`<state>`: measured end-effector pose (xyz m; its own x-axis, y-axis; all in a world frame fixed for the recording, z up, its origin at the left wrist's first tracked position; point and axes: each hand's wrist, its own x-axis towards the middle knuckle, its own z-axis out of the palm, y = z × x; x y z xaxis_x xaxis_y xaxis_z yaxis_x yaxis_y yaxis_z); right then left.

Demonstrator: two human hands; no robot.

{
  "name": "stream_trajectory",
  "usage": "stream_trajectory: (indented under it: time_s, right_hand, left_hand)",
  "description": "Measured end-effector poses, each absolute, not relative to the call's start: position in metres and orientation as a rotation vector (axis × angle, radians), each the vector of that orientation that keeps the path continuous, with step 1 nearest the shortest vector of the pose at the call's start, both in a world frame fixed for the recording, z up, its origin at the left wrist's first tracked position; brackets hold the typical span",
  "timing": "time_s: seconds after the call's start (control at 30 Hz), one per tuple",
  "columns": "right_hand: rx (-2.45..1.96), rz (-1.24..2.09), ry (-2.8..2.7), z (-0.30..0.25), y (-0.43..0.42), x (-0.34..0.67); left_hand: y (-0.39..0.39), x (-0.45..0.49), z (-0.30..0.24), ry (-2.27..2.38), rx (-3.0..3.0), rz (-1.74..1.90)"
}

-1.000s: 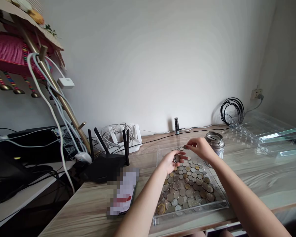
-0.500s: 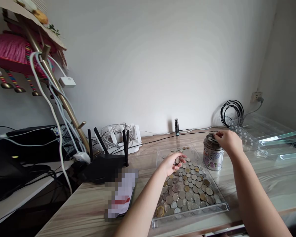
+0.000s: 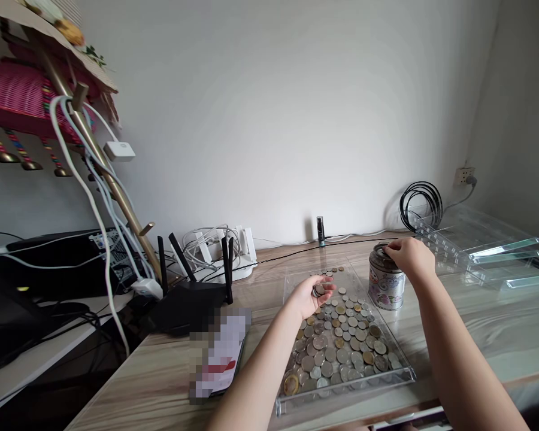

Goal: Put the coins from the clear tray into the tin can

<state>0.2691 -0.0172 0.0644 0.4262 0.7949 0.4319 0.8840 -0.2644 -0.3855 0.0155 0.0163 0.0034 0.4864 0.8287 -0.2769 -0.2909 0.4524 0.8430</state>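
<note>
A clear acrylic tray (image 3: 291, 402) on the wooden table holds several loose coins (image 3: 341, 347) of mixed sizes and colours. My left hand (image 3: 312, 294) hovers over the tray's far left part, palm up and cupped around a small stack of coins. Right of the tray stands a flowered tin can (image 3: 386, 287) with a slotted metal lid. My right hand (image 3: 408, 257) rests on top of that can, fingers pinched at the lid; whether a coin is between them I cannot see.
A black router (image 3: 188, 299) with antennas and a phone (image 3: 220, 353) lie left of the tray. White cables and a white adapter box (image 3: 220, 251) sit by the wall. Stacked clear trays (image 3: 480, 245) and a black cable coil (image 3: 422, 200) are at the right.
My right hand went from the tray, near my left hand, over to the top of the tin can and stays there. My left hand lifted slightly with its coins.
</note>
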Motion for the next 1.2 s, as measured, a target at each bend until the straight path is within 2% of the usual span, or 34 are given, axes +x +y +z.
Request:
stream_trajectory:
  time_s: [0.33, 0.5, 0.7, 0.87, 0.97, 1.1, 1.2]
  right_hand:
    - [-2.047, -0.214, -1.450, 0.061, -0.015, 0.273]
    - [-1.604, -0.459, -1.400, 0.063, -0.022, 0.245]
    - [-1.432, -0.009, -2.052, 0.036, -0.019, 0.172]
    - [-1.526, 0.103, -2.184, 0.024, -0.014, 0.157]
    - [-1.518, -0.024, -1.996, 0.039, -0.018, 0.174]
    - [-1.538, -0.410, -1.599, 0.058, -0.019, 0.216]
    - [-1.709, -0.462, -1.427, 0.060, -0.013, 0.248]
  left_hand:
    - [0.017, 0.016, 0.002, 0.751, 0.706, 0.824]
    - [0.015, 0.016, 0.003, 0.745, 0.823, 0.824]
    - [0.017, 0.018, 0.000, 0.738, 0.794, 0.849]
    - [0.020, 0.019, -0.001, 0.737, 0.721, 0.800]
    - [0.019, 0.017, 0.000, 0.675, 0.724, 0.739]
    - [0.017, 0.017, 0.002, 0.681, 0.729, 0.766]
    - [0.017, 0.017, 0.004, 0.704, 0.751, 0.778]
